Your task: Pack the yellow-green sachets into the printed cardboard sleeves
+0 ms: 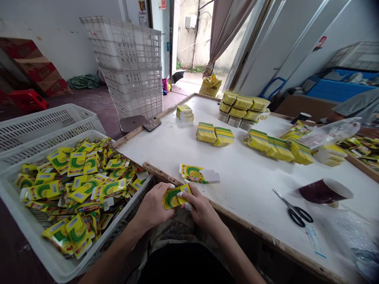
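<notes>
My left hand [154, 207] and my right hand [199, 207] both grip one flat yellow-and-green carton [173, 198], held just below the table's near edge. Fingers of both hands are curled round its ends. A small heap of the same flat cartons [195, 173] lies on the white table [251, 185] just beyond my hands. To my left a white plastic crate [35, 248] is full of several loose flat cartons [77, 185].
Banded bundles of cartons [214, 135] [278, 148] and a stacked block of bundles [242, 108] sit further out. Scissors [293, 211] and a dark red cup [324, 191] lie at right. Stacked white crates [130, 67] stand behind. Another person's arm [355, 108] is at far right.
</notes>
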